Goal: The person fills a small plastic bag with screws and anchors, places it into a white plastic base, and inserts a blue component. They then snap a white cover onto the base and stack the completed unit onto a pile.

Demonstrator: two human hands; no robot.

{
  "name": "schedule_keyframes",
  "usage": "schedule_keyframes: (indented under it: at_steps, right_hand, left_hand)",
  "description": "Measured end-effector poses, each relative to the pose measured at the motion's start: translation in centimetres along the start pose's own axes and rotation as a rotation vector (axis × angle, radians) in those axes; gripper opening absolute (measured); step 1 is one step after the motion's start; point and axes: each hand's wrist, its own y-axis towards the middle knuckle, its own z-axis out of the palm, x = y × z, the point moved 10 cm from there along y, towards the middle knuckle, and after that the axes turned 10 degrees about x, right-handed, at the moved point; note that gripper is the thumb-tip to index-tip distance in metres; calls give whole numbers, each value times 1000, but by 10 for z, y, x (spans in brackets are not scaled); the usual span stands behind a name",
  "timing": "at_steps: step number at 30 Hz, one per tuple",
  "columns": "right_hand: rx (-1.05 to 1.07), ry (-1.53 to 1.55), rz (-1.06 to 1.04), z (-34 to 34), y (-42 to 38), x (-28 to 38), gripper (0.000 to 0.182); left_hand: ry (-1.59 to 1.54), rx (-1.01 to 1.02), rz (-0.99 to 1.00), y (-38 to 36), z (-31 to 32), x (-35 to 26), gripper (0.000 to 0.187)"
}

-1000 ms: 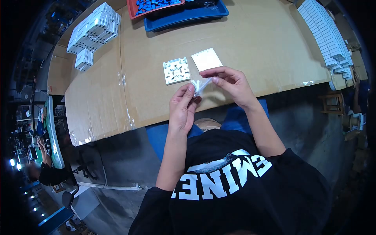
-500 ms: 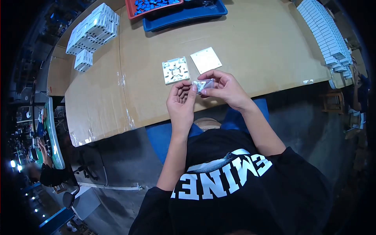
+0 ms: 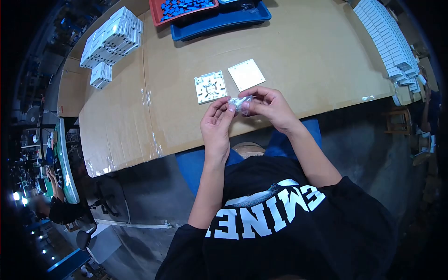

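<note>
Between my two hands is a small clear plastic bag [image 3: 240,103] with something whitish inside; its contents are too small to name. My left hand [image 3: 218,121] pinches the bag's left end between thumb and fingers. The right end is gripped by my right hand [image 3: 271,108], whose thumb presses against the fingers. Just beyond my left fingertips lies a white square plastic base [image 3: 210,87] with its moulded inside facing up. Beyond my right fingers, a flat white square cover [image 3: 246,74] rests on the cardboard, apart from the base.
Stacked white plastic boxes [image 3: 112,37] stand at the back left, with a long stack of white pieces [image 3: 387,42] at the right edge. A red tray [image 3: 158,19] of blue parts overlaps a blue tray [image 3: 224,23] at the back. Another person's arm [image 3: 55,182] shows far left.
The bag has become more crumpled between my fingers, and my grip on it has shifted slightly. The base and the cover lie as before.
</note>
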Motion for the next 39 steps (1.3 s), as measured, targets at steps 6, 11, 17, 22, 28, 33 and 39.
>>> schedule_keyframes:
  at_steps: [6,11,17,22,28,33,39]
  right_hand:
    - [11,-79,-62,-4,2,-2,23]
    - [-16,-220,-179,1,0,11,19]
    - [-18,-155,6,2,1,-9,12]
    - [49,-61,-158,6,3,-4,25]
    - [78,43,1,13,2,-8,40]
    - [74,-4,42,10,2,-13,39]
    - [7,1,107,-2,1,-21,26]
  left_hand:
    - [-90,-24,24,0,-3,4,33]
    - [-182,-55,-50,-2,-8,11,36]
    - [-197,36,1,0,-3,12,40]
    - [-215,1,-46,-1,1,6,47]
    - [-119,17,50,1,0,0,48]
    - [-48,35,51,1,2,-1,48]
    - [89,19,-44,1,-7,7,36]
